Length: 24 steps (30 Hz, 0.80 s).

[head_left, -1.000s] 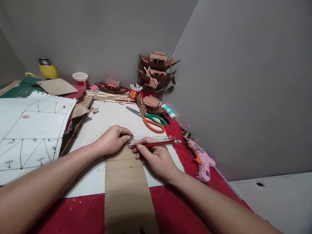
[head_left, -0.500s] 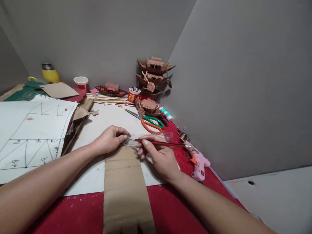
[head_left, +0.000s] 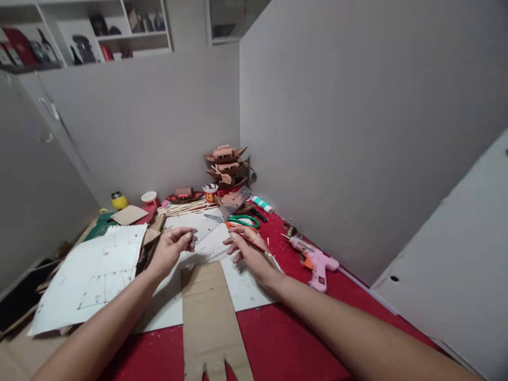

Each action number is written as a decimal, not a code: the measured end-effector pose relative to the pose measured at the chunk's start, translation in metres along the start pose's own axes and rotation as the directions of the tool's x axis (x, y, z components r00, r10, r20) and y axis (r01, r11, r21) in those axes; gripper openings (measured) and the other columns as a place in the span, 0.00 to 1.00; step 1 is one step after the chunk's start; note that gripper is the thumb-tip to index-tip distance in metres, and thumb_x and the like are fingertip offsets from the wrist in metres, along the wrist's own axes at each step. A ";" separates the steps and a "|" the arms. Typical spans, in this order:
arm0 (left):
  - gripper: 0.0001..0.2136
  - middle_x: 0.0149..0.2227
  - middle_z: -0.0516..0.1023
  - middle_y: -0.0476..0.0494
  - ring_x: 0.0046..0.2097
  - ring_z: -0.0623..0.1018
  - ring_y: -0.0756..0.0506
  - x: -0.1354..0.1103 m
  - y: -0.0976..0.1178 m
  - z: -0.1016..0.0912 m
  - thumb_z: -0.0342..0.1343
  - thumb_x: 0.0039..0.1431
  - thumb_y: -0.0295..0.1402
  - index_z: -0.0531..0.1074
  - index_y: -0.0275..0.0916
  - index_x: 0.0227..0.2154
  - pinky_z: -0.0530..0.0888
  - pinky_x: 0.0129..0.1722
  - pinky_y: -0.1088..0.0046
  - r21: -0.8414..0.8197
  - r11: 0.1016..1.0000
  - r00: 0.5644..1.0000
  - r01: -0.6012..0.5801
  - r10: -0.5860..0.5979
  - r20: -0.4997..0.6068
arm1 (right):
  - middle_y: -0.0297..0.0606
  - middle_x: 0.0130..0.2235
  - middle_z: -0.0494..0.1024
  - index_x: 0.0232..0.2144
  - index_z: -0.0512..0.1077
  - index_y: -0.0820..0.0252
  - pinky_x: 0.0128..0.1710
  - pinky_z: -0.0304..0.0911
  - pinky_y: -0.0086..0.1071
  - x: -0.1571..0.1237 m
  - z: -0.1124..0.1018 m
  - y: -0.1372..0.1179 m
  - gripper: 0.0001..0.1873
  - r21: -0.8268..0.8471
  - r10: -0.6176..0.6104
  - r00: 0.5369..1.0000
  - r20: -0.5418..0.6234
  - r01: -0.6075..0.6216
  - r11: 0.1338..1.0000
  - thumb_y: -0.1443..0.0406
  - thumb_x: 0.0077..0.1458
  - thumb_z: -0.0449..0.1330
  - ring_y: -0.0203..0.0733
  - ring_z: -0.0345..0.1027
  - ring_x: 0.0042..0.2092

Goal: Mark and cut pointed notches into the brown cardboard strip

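Observation:
My left hand [head_left: 173,248] pinches one end of a clear plastic ruler [head_left: 206,228]. The ruler slants up and away, its far end in front of the model boats. In my right hand [head_left: 254,260] is a red-and-black pencil [head_left: 257,245], lying between thumb and fingers. Below both hands, a long strip of brown cardboard [head_left: 208,312] lies over a white sheet [head_left: 254,296] and the red tabletop; its near end has narrow slits. Just beyond my right hand are scissors [head_left: 245,220] with green and orange handles.
Paper with line drawings [head_left: 107,280] lies at left on cardboard pieces. Wooden sticks [head_left: 182,208], a paper cup [head_left: 150,199] and stacked model boats [head_left: 225,168] stand at the back. A pink glue gun [head_left: 317,262] and a green-and-white tube [head_left: 262,205] are at right, near the wall.
The ruler has lifted off the cardboard and now tilts upward in my left hand. My right hand has moved away from it with the pencil. The view has tilted up, showing wall shelves.

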<state>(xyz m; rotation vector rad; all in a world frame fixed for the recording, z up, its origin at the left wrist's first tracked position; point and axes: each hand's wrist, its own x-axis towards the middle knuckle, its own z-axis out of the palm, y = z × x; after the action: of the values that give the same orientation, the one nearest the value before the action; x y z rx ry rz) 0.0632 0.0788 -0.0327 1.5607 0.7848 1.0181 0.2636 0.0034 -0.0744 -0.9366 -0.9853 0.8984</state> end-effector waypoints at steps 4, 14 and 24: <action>0.17 0.27 0.76 0.47 0.26 0.72 0.51 -0.019 0.010 0.005 0.65 0.49 0.43 0.77 0.34 0.35 0.69 0.29 0.74 0.052 0.999 0.998 0.006 -0.010 0.069 | 0.36 0.35 0.79 0.39 0.72 0.55 0.21 0.65 0.24 0.005 -0.004 -0.005 0.17 0.154 0.063 0.998 -0.017 -0.060 0.986 0.52 0.52 0.64 0.36 0.72 0.30; 0.18 0.25 0.77 0.46 0.24 0.70 0.52 -0.068 0.015 -0.005 0.66 0.49 0.45 0.78 0.34 0.34 0.66 0.27 0.75 0.131 0.979 0.977 0.155 -0.172 0.127 | 0.34 0.23 0.79 0.28 0.75 0.61 0.17 0.62 0.23 -0.004 0.006 -0.018 0.20 0.292 0.119 0.988 0.101 -0.143 0.946 0.51 0.41 0.71 0.33 0.68 0.19; 0.20 0.28 0.80 0.41 0.23 0.72 0.52 -0.078 -0.011 -0.008 0.66 0.46 0.48 0.72 0.34 0.28 0.68 0.26 0.75 0.044 0.965 0.930 0.260 -0.262 0.256 | 0.39 0.27 0.81 0.30 0.81 0.61 0.19 0.67 0.25 -0.021 0.015 -0.017 0.20 0.174 0.176 0.971 0.163 -0.204 0.963 0.53 0.37 0.73 0.37 0.72 0.23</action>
<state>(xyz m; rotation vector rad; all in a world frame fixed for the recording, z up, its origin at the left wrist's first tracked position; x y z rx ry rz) 0.0233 0.0157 -0.0592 1.5125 0.7879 0.6010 0.2466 -0.0185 -0.0605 -0.8204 -0.9248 1.2166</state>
